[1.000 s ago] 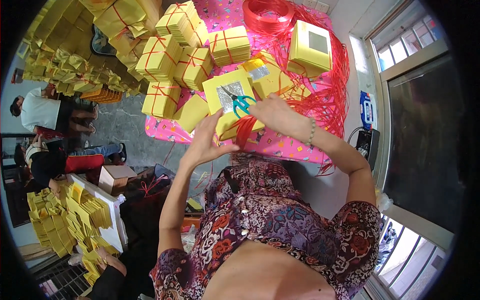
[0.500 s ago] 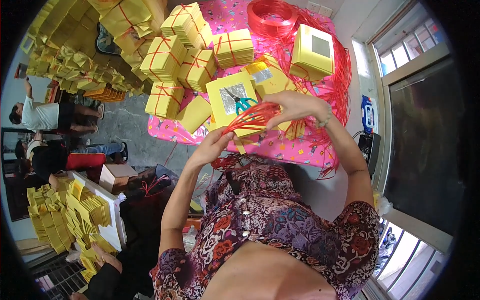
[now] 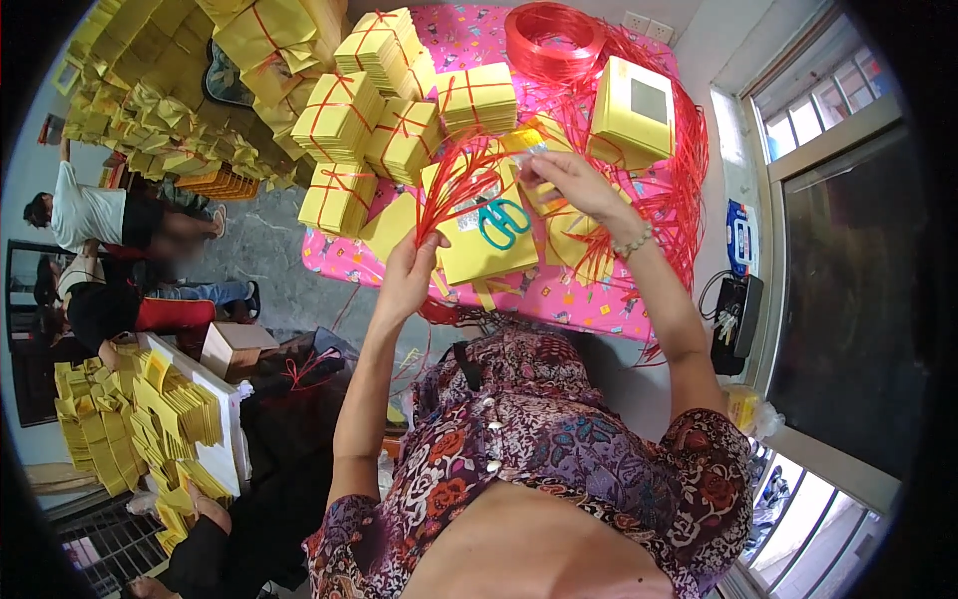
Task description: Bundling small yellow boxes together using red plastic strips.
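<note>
My left hand (image 3: 407,275) is closed around the lower end of a bundle of red plastic strips (image 3: 454,190), which fan upward from the fist. Some strips stretch right to the fingertips of my right hand (image 3: 579,188), whose fingers are curled in a pinch. Beneath the strips are teal-handled scissors (image 3: 504,222), their blades mostly covered. They rest on a stack of yellow paper (image 3: 479,262) with a silver patch on top. Just beyond my right fingers lies yellow paper with an orange and silver patch (image 3: 529,140).
Yellow paper bundles (image 3: 339,198) tied with red strip stand at the table's left. An untied yellow stack (image 3: 629,115), a red strip coil (image 3: 554,45) and loose red strips (image 3: 689,150) occupy the right side of the pink tablecloth (image 3: 599,309). Co-workers (image 3: 90,215) are at far left.
My left hand has shifted slightly left and up, and the strips now stand upward instead of lying across to the right. My right hand has moved up, its fingers more curled. The scissor handles are more exposed.
</note>
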`<state>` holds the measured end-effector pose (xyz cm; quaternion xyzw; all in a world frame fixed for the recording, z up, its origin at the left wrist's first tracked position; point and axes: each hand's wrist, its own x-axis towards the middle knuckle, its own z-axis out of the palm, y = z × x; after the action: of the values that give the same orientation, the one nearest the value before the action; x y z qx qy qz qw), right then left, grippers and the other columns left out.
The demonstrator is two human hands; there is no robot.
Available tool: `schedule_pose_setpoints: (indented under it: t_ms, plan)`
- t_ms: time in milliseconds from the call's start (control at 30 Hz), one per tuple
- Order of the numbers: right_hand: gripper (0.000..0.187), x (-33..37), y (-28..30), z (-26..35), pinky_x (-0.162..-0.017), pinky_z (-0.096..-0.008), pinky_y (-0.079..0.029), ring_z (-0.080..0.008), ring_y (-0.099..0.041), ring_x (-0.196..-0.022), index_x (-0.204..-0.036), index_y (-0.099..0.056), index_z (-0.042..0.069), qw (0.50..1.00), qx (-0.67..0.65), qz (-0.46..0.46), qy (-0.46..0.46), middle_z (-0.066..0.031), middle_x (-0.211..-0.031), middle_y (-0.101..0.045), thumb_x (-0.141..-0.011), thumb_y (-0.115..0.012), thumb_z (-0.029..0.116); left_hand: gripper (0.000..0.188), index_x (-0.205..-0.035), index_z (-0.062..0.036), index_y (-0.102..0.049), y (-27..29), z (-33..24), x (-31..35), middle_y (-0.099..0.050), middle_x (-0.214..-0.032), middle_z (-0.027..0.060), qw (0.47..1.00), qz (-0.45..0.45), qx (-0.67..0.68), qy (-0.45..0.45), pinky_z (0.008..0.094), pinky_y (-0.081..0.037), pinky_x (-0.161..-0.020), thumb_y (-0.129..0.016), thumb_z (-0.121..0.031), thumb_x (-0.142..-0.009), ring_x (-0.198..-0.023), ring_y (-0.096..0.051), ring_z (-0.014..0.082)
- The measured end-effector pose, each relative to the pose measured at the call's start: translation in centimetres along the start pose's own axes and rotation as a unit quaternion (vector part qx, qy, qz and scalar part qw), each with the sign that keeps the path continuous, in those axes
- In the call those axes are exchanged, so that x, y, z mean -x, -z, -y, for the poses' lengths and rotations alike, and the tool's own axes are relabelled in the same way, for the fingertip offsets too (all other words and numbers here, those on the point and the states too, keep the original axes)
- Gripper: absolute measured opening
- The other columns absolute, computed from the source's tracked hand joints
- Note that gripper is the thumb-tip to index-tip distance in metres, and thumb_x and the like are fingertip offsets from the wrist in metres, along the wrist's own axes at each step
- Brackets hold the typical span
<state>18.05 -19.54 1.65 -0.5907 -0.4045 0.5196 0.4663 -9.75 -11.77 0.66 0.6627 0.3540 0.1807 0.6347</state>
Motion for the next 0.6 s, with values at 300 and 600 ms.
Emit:
schedule_pose_setpoints:
  t_ms: [300,600]
  plan:
    - [0.025,-2.1,-8.2,-1.1,-0.086,-0.0348,-0.049,-0.0193,-0.060,-0.096,-0.110,-0.054,0.005,0.837,-0.535,-0.098,0.056,-0.0085,-0.106,-0.061,-0.096,-0.035,0.015,0.035,-0.127,-0.0041,-0.041,-7.0,3.3,-1.6,-0.044,-0.070,-0.0005,0.997,0.007,0.009,-0.082,0.0248,-0.036,-0.056,-0.043,-0.016,-0.094,-0.063,-0.042,0.0084]
    - [0.033,-2.7,-8.0,0.3,-0.082,-0.0318,-0.047,-0.0161,-0.059,-0.095,-0.114,-0.052,0.006,0.862,-0.501,-0.071,0.035,-0.0067,-0.106,-0.061,-0.096,-0.039,0.030,0.023,-0.086,-0.0096,-0.052,-6.1,1.3,-1.1,-0.039,-0.062,-0.0072,0.996,-0.048,0.065,-0.035,0.0192,-0.027,-0.045,-0.038,-0.024,-0.096,-0.051,-0.035,0.0038]
